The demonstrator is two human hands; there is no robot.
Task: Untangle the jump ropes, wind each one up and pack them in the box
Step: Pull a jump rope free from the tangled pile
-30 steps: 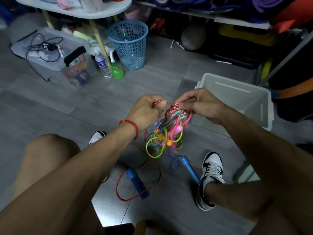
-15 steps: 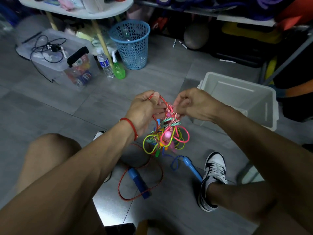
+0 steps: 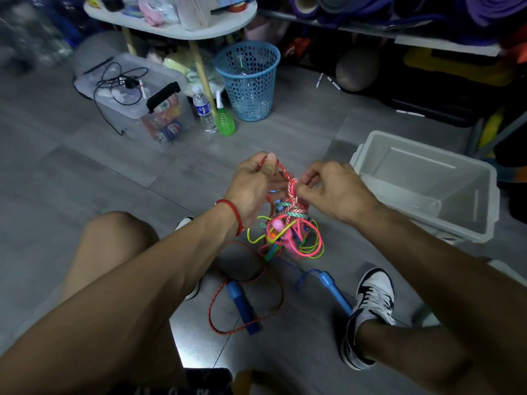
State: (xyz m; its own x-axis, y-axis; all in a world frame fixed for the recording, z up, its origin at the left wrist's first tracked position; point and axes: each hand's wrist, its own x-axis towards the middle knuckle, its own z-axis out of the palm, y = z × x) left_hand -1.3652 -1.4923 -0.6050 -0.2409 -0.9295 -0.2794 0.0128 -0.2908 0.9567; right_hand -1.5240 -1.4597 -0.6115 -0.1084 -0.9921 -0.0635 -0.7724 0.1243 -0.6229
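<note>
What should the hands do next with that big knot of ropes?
Probably keep drawing the red braided rope out through the knot. The left hand holds a loop of it, the right hand pinches the top of the tangle, and the rest still hangs bunched. The white box holds no rope yet.

Gym storeroom: rolled mats (image 3: 490, 10), ball (image 3: 356, 69).

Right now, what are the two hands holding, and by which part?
Both hold the tangled jump ropes at the top: the left hand grips a red braided strand, the right hand pinches the knot.
</note>
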